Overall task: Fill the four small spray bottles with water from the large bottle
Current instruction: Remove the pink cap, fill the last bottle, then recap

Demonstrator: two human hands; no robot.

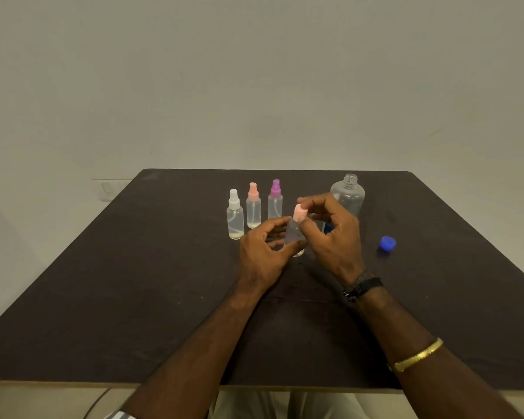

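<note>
While upright, pink-capped bottle [294,234] in left hand [262,252].

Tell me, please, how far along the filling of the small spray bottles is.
Looks nearly done. The white-topped bottle, peach-topped bottle and purple-topped bottle stand capped; their levels are hard to read. In hand: the left hand holds the fourth bottle; the right hand pinches its pink spray top. Left: seating that top, and probably putting the blue cap back on the open large bottle.
</note>
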